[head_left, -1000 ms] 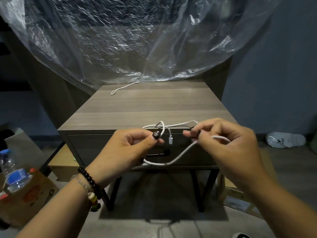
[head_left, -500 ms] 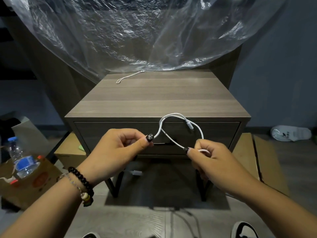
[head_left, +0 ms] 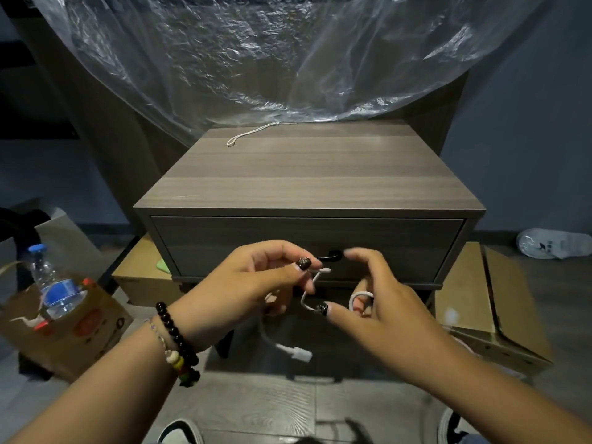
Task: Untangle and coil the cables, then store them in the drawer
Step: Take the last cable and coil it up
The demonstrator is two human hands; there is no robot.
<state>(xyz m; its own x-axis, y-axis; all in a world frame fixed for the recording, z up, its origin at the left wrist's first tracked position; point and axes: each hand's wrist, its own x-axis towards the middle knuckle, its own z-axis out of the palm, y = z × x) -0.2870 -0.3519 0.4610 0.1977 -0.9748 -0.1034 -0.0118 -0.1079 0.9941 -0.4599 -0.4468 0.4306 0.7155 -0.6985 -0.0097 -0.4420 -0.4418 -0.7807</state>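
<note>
A white cable [head_left: 308, 294] runs between my two hands in front of the closed drawer [head_left: 224, 241] of a grey wooden nightstand [head_left: 307, 174]. My left hand [head_left: 256, 280] pinches the cable near one end, and a plug [head_left: 296, 352] dangles below it. My right hand [head_left: 381, 302] has a loop of the cable round its fingers, with the thumb touching the strand. A thin white string [head_left: 246, 135] lies at the back of the nightstand top. The drawer's dark handle [head_left: 330, 255] shows between my hands.
Crinkled clear plastic sheeting [head_left: 256, 59] hangs behind the nightstand. A water bottle [head_left: 51, 283] stands in a cardboard box [head_left: 73, 331] at the left. Flattened cardboard [head_left: 487, 293] lies on the floor at the right, with a white slipper [head_left: 554, 246] beyond. My shoes [head_left: 179, 434] show below.
Both hands have dropped lower, in front of the drawer face. The large cable loop has shrunk into small turns round my right fingers, and one plug end now dangles below my left hand.
</note>
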